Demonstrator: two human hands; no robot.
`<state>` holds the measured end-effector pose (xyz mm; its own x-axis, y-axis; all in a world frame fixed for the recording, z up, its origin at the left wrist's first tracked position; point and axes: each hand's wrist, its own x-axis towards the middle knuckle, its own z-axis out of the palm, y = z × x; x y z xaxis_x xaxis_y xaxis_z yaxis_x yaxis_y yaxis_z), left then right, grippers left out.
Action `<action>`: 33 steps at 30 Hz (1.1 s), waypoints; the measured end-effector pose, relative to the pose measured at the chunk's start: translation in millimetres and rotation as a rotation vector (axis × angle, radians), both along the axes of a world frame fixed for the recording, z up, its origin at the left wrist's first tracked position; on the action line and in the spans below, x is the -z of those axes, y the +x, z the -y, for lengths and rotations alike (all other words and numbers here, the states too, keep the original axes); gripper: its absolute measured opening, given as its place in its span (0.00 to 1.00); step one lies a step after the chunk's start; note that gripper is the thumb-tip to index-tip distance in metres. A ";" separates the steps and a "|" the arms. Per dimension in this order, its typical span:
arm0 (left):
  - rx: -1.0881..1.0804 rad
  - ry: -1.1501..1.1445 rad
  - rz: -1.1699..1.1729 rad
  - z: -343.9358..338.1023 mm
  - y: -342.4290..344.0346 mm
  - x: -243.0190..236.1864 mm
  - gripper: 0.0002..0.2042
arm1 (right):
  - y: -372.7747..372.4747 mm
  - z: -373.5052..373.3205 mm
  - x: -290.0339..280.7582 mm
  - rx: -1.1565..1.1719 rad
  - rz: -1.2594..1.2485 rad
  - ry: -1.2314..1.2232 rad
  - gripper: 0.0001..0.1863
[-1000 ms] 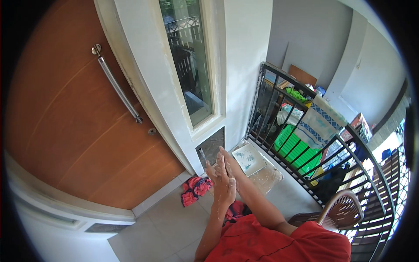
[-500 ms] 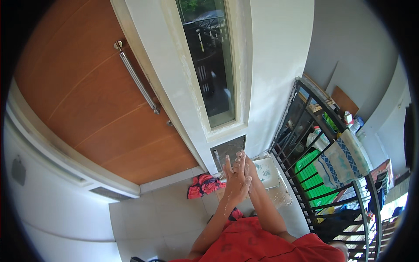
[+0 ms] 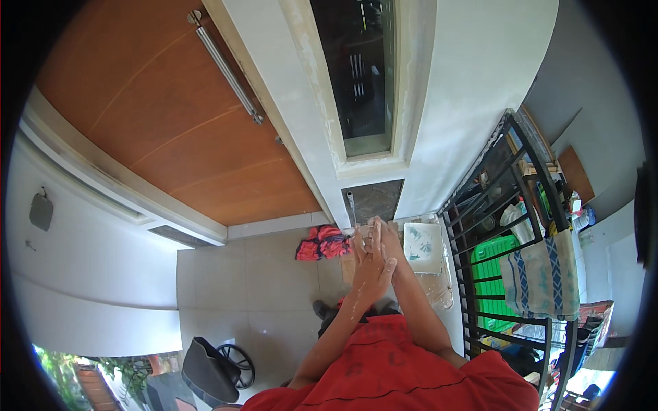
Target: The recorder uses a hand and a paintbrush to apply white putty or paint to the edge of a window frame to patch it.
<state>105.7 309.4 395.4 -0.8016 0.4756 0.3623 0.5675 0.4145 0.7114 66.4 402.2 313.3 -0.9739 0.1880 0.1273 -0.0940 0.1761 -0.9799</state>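
Note:
My left hand (image 3: 371, 274) and my right hand (image 3: 388, 241) are pressed against each other in front of me, above the floor. Fingers on both are stretched forward, and the left thumb lies across the edge of the right hand. White smears coat the fingers, and pale specks dot my left forearm. No tool shows between the palms, though their inner sides are hidden. Just beyond and right of the hands, a shallow white tray (image 3: 423, 240) with teal stains rests on a plastic-covered patch. A red and black cloth (image 3: 322, 244) lies crumpled on the floor to their left.
A wooden door (image 3: 171, 130) with a long metal handle (image 3: 226, 68) stands at left. To the right runs a black metal railing (image 3: 469, 294) with a patterned towel (image 3: 541, 281) over it and a green crate (image 3: 495, 274) behind. A black wheeled object (image 3: 212, 370) stands lower left.
The view has shifted, showing more floor and the wheeled object at lower left. My hands stay pressed together, their fingers slightly shifted against each other.

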 end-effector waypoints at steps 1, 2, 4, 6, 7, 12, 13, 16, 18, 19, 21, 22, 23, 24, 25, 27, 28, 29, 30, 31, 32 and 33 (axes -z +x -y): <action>-0.002 -0.002 0.008 -0.7 1.0 0.7 0.31 | -3.3 -0.8 1.2 0.012 -0.021 0.138 0.13; 0.016 -0.022 -0.018 -0.6 1.3 1.0 0.31 | -2.5 -1.2 2.6 0.013 -0.013 0.136 0.13; 0.030 -0.032 -0.032 4.6 -0.3 0.3 0.32 | 1.5 5.1 -44.6 0.005 0.429 -1.172 0.14; 0.075 -0.166 -0.051 5.0 -3.9 -1.9 0.33 | 0.2 -5.1 -43.5 -0.054 0.356 -1.215 0.16; 0.090 -0.162 -0.038 7.7 -6.0 -4.3 0.33 | -1.2 -6.9 -40.7 -0.107 0.323 -1.259 0.16; 0.180 -0.065 -0.005 35.7 -18.8 -31.0 0.32 | -6.8 28.4 -48.7 0.009 0.155 -1.355 0.13; 0.172 -0.049 0.021 45.9 -21.1 -32.4 0.32 | -7.1 38.2 -46.8 -0.089 0.043 -1.408 0.12; 0.167 0.004 -0.010 79.0 -38.9 -0.3 0.32 | -2.0 85.1 -74.7 0.186 0.167 -0.952 0.19; 0.241 -0.022 0.002 96.1 -48.8 9.3 0.30 | 0.8 101.4 -67.9 0.141 0.122 -0.903 0.24; 0.211 0.036 -0.001 104.9 -49.8 11.2 0.28 | 1.5 113.5 -68.7 0.166 0.110 -0.909 0.23; 0.173 0.178 0.011 119.3 -53.5 15.0 0.25 | 1.5 136.4 -73.3 0.223 0.058 -0.992 0.20; 0.187 0.176 0.026 125.3 -56.5 16.2 0.25 | 2.8 141.5 -68.2 0.243 0.063 -0.994 0.20; 0.214 0.238 0.037 131.0 -60.1 17.6 0.25 | 5.3 142.9 -58.1 0.249 0.003 -1.002 0.19; 0.246 0.297 0.050 136.5 -62.0 17.8 0.24 | 10.1 143.6 -46.9 0.259 -0.061 -1.011 0.19; 0.229 0.458 0.171 141.2 -63.8 19.2 0.19 | 13.8 144.1 -39.8 0.335 -0.082 -0.964 0.16; 0.194 0.472 0.303 156.8 -63.4 12.3 0.16 | 23.4 146.6 -37.3 0.471 -0.059 -0.899 0.15; 0.143 0.492 0.418 162.4 -64.4 9.2 0.12 | 26.6 148.3 -41.0 0.582 -0.039 -0.827 0.14; 0.091 0.644 0.648 159.1 -64.5 20.0 0.06 | 29.8 149.6 -42.9 0.657 0.006 -0.741 0.14; 0.100 0.635 0.669 160.4 -64.1 19.8 0.06 | 35.9 149.2 -44.3 0.679 0.016 -0.741 0.14; 0.080 0.575 0.533 162.6 -64.2 19.2 0.07 | 41.2 148.1 -45.3 0.687 0.052 -0.753 0.15; 0.061 0.515 0.396 164.2 -64.2 18.0 0.07 | 46.8 146.6 -44.6 0.693 0.087 -0.766 0.15; 0.032 0.407 0.267 164.8 -64.7 17.1 0.12 | 49.6 147.2 -47.5 0.650 0.132 -0.778 0.20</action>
